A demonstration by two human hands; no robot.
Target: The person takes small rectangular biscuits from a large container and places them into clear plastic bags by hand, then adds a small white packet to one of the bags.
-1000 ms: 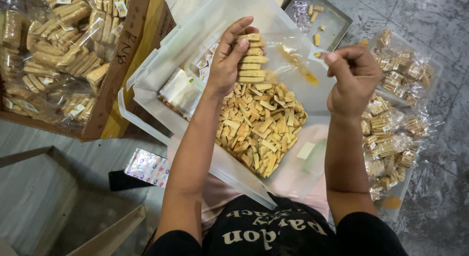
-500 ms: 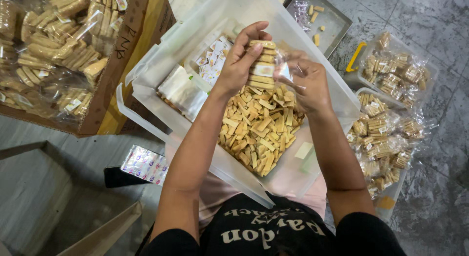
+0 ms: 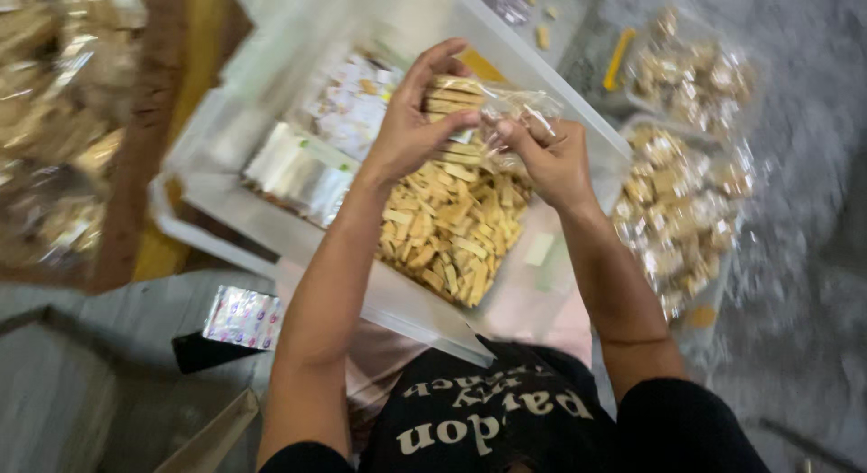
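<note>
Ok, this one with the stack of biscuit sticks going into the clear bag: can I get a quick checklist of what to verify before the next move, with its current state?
1. Left hand grips the stack of biscuit sticks: ok.
2. Right hand pinches the clear bag beside the stack: ok.
3. Stack fully inside the bag: cannot tell, the film is blurred.
4. Sticks in the stack lie aligned: ok.
5. Hands are above the white bin of loose sticks: ok.
</note>
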